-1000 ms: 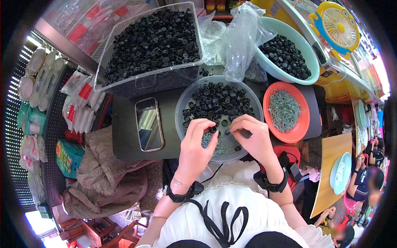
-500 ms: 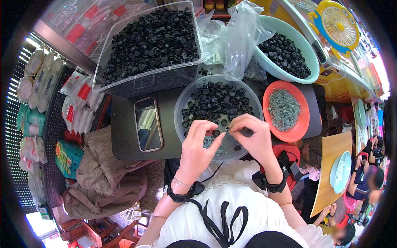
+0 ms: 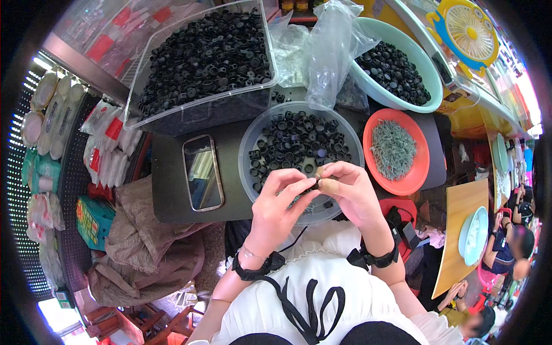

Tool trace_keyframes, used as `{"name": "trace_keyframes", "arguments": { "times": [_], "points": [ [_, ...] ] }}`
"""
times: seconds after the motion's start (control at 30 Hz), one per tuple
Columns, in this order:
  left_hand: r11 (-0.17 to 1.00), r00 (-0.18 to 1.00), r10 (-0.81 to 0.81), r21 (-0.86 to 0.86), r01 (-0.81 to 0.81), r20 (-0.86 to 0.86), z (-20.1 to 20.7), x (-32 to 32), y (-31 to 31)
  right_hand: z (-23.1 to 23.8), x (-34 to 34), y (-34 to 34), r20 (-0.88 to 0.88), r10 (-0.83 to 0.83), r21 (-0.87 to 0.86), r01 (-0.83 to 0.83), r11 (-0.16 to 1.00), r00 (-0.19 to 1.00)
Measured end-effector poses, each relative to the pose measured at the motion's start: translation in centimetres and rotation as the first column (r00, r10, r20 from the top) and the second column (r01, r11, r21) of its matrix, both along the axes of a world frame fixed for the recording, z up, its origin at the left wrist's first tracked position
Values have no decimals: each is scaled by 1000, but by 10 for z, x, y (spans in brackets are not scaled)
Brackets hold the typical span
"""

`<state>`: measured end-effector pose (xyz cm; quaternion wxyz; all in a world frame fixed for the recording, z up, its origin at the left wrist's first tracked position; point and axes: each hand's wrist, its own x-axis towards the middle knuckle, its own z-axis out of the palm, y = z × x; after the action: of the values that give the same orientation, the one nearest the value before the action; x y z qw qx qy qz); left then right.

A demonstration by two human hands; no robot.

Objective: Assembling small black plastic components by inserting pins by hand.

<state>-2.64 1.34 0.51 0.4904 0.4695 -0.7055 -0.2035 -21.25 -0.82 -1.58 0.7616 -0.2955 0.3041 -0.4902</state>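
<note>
My left hand (image 3: 275,210) is closed in a pinch on a small black plastic cap (image 3: 314,185), mostly covered by the fingers. Its fingertips meet those of my right hand (image 3: 353,195), which is pinched too; what it holds is hidden. Tan wraps show on the right thumb and a fingertip. Both hands are over the near part of a translucent round basin (image 3: 244,161). Loose black caps (image 3: 302,138) fill much of it. The grey screws on its near side are largely hidden by my left hand.
An orange-red bowl (image 3: 422,167) of grey screws (image 3: 394,148) stands right of the basin. Behind are a clear tub (image 3: 201,99) and a pale green basin (image 3: 435,92), both with black parts, and a plastic bag (image 3: 328,63). A phone (image 3: 203,172) lies left.
My hands have come together, so the fingertips now touch around the cap, which was in my left fingers with a gap to the right hand. The view has shifted slightly.
</note>
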Motion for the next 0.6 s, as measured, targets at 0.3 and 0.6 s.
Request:
{"name": "trace_keyframes", "arguments": {
  "times": [0.3, 0.6],
  "points": [
    [998, 998, -58, -23, 58, 23, -3, 7, -1, 8, 9, 5, -159, -74, -147, 50, 988, 985],
    [1000, 996, -27, -10, 28, 80, -6, 9, -2, 24, 22, 20, -514, -277, -388, 68, 919, 812]
  ]
}}
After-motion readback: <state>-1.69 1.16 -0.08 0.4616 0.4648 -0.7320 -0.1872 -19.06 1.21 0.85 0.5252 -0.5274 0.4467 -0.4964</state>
